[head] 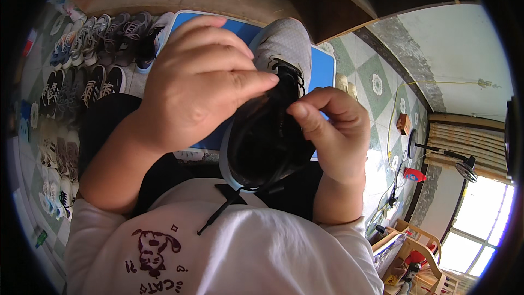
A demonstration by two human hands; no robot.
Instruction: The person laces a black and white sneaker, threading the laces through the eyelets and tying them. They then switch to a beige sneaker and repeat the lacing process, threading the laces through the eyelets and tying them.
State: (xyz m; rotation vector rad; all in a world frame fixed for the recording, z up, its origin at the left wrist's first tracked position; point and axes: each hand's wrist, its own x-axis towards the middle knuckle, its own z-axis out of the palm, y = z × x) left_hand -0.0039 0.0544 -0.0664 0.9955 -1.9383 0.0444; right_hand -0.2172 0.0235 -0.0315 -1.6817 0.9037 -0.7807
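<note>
A sneaker (284, 41) with a pale mesh toe and a dark, shadowed opening lies before me, its toe pointing away and its heel near my lap. Black shoelace (288, 65) runs through the eyelets behind the toe. My left hand (196, 78) hovers over the left side of the shoe, thumb tip beside the lacing, other fingers curled; whether it grips any lace is hidden. On the right edge of the opening, my right hand (333, 127) pinches thumb and index finger together at the dark lace. Beneath the shoe is a blue board with a white rim (323, 65).
Rows of shoes (100, 41) stand on the tiled floor to the left. A wooden furniture edge (348, 12) overhangs at the top. Rightward are a yellow cable (393, 102), a small brown box (403, 124), a red bag (414, 174), a fan (466, 171) and a wooden rack (428, 260).
</note>
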